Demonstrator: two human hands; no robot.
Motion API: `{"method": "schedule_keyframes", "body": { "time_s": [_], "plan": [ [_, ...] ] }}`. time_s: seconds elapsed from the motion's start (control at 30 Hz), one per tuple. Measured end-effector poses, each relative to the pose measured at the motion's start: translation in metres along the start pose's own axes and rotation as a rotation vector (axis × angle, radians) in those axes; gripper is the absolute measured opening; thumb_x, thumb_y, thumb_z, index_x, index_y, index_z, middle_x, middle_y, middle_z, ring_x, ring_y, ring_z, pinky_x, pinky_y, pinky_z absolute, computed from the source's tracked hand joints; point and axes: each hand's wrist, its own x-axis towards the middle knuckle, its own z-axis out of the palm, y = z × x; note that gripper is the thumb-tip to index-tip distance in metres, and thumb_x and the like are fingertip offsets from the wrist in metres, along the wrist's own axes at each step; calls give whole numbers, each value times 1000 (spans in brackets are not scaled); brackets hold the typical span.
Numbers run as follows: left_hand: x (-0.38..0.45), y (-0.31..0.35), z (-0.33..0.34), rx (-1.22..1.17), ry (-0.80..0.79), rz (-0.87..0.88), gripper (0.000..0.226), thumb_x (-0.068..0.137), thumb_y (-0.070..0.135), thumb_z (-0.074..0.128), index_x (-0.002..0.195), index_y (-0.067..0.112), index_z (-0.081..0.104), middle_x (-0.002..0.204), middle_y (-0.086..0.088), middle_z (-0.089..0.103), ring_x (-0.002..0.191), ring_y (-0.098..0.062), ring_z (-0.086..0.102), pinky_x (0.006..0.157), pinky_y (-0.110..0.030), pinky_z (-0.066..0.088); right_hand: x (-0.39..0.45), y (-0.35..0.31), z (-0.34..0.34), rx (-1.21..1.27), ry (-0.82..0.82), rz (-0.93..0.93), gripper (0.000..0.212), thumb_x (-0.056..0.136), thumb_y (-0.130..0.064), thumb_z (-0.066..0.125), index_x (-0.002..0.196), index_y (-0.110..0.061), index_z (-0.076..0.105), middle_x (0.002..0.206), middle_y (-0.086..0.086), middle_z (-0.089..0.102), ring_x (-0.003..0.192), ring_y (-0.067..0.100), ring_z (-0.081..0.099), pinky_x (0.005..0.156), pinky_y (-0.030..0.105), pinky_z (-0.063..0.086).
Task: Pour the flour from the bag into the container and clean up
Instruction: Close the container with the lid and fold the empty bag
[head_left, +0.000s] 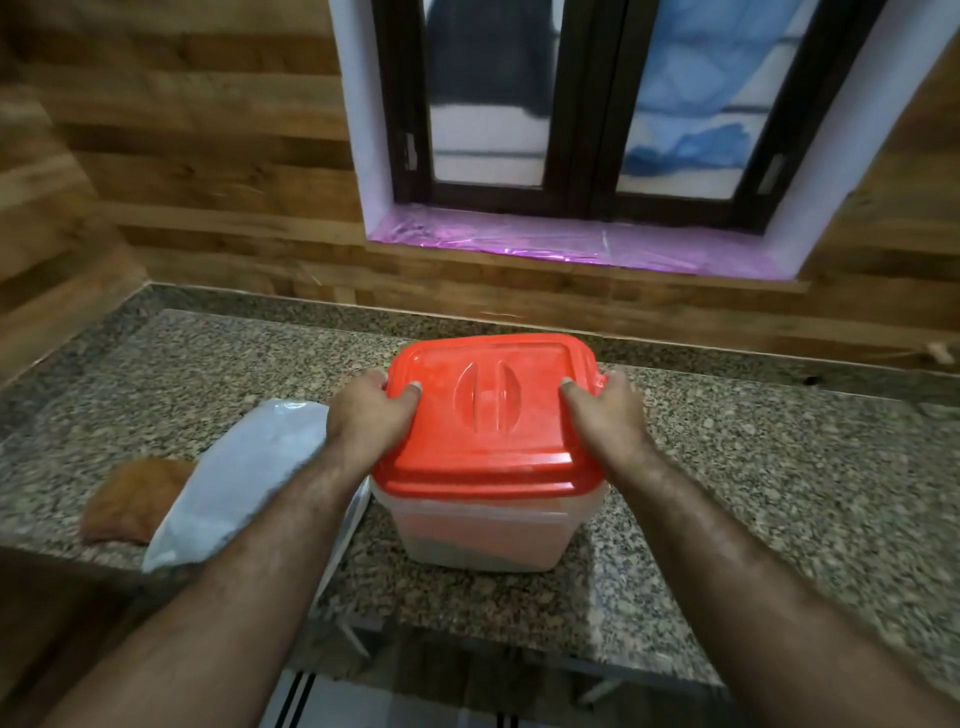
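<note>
A translucent plastic container (483, 535) with a red lid (493, 415) stands on the granite counter (753, 467) in front of me. My left hand (371, 415) grips the lid's left edge, thumb on top and fingers curled over the side. My right hand (610, 410) grips the lid's right edge the same way. The white flour bag (239, 483) lies on its side to the left of the container, partly under my left forearm.
A brown cloth (135, 499) lies at the counter's front left, beside the bag. Wood-panelled wall runs behind the counter, with a dark-framed window (571, 130) and a pink-lined sill (545, 239) above. The counter's front edge is close below the container.
</note>
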Motion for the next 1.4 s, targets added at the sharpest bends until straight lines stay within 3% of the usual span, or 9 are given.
{"method": "schedule_keyframes", "body": {
  "time_s": [0.13,0.33,0.47,0.57,0.7,0.87,1.0,1.17,1.4],
  "plan": [
    [-3,-1,6,89,-38,-23,74,85,65,54,127,7,74,122,-18,76,115,-41,69,96,-44,57,-4,13,8,-3,-85,75,65,90,-56,66,135,-10,56,123,12,70,103,34,73,89,52,64],
    [-11,-4,22,63,-21,37,53,104,44,58,137,3,66,136,-18,69,126,-40,63,106,-45,50,-11,30,12,-92,-73,54,58,106,-49,56,147,-9,49,135,12,64,104,29,66,83,36,55],
    [-7,-9,21,-5,-76,21,62,103,51,49,146,8,62,144,-14,67,131,-36,62,112,-49,50,-14,34,11,42,-122,102,53,107,-49,55,145,-14,48,127,8,65,83,18,64,67,30,54],
    [-8,-9,20,-99,-91,-5,62,100,54,58,146,13,61,140,-11,69,127,-35,66,110,-50,53,-14,33,4,168,-177,154,56,100,-54,64,139,-16,53,119,7,71,89,25,74,73,40,64],
    [-3,-27,15,-301,-121,-304,115,71,83,72,161,19,39,156,-10,57,137,-36,60,111,-54,52,-10,39,-11,498,-467,317,63,91,-53,77,134,-8,65,110,15,82,96,35,81,92,50,64],
    [-9,-39,9,-749,-470,-507,87,63,77,88,123,16,77,108,-10,83,98,-32,82,96,-53,63,-10,42,-13,613,-619,452,60,89,-45,83,132,-9,63,117,20,80,107,41,78,98,56,61],
    [-3,-32,4,-640,-208,-424,69,64,61,96,101,4,80,87,-9,84,77,-28,83,73,-40,66,-9,41,-21,513,-504,409,71,75,-46,94,127,-5,70,108,17,82,97,37,81,92,50,64],
    [-6,-6,-2,45,-89,-208,74,85,75,70,100,2,70,94,-8,72,90,-35,72,83,-42,61,-19,23,-25,-64,-82,80,48,81,-56,86,88,-11,68,79,4,76,60,21,75,52,31,60],
    [-25,18,15,380,-19,-112,60,108,57,46,114,3,70,108,-19,75,102,-41,72,85,-45,61,-37,12,-1,-601,80,-106,49,99,-60,63,101,-11,70,68,-2,54,58,16,57,47,27,41]
  ]
}}
